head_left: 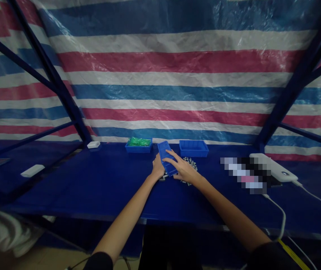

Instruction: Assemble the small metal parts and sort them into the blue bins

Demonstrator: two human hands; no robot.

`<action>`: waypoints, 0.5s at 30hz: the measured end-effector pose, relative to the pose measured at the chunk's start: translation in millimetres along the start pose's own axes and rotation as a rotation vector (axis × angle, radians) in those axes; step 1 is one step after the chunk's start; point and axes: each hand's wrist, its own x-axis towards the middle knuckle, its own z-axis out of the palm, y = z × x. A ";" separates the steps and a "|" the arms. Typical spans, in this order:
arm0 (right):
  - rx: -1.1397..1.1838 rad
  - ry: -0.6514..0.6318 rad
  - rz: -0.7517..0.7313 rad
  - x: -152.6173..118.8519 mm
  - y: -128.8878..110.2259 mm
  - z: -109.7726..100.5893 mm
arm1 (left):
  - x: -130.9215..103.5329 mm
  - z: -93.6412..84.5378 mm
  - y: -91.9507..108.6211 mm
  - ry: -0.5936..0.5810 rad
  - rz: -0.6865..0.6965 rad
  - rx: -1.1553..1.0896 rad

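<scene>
Over the middle of the table, a small blue plastic bin (164,148) is held tilted on its side between both hands. My left hand (157,167) is closed on its left side, with most of the fingers hidden behind it. My right hand (185,169) grips the bin from the right, its fingers spread across the blue plastic. Small metal pieces, perhaps screws or bolts (190,163), lie in a loose pile on the table beside and under my right hand. A few more show below the bin; their exact kind is too small to tell.
Behind the hands stand a blue bin with green plastic packets (139,141) and another blue bin (193,153). On the right lie a blurred-out device (243,174) and a white power bank (274,168) with cables. Blue frame posts (282,90) rise at both sides.
</scene>
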 end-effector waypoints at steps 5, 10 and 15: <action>0.003 0.017 0.070 -0.4 0.4 -8.3 | 0.6 -4.2 4.4 -0.034 0.050 0.127; 0.064 0.071 0.187 -1.9 1.5 -20.1 | 6.1 -11.2 3.0 -0.032 0.064 0.121; 0.146 0.201 0.225 -4.3 12.1 -27.1 | 11.2 -14.0 0.8 -0.001 0.067 0.058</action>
